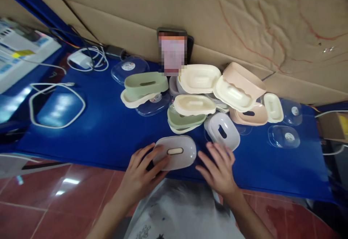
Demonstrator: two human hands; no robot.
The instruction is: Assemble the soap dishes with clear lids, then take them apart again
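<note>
From the head camera, no brand or writing can be read. The round stickers on the clear lids and the print on the white box (pixel 20 48) at far left are too blurred to read.

The left hand (pixel 141 173) lies on the near left end of a grey lid (pixel 176 152). Its fingers are spread and slightly bent, and they touch the lid's edge without closing around it. The lid is smooth matte plastic, oval with rounded corners, and it has a narrow oval slot with a cream rim in the middle. It rests at the near edge of the blue mat (pixel 108 130), which is glossy and reflects light.

The right hand (pixel 219 170) is just beside the lid on the right. Its fingers are open and stretched forward, and the fingertips are near a white lid (pixel 223 130) with a dark slot; I cannot tell if they touch it.

Behind them there is a pile of similar oval plastic parts: a green lid (pixel 146 83), cream trays (pixel 199 77), a pink lid (pixel 243 79) and another pink piece (pixel 248 115). Clear lids (pixel 284 136) lie at the right. A white cable loop (pixel 57 104) lies at the left. Wrinkled brown cardboard (pixel 244 14) stands behind the mat.
</note>
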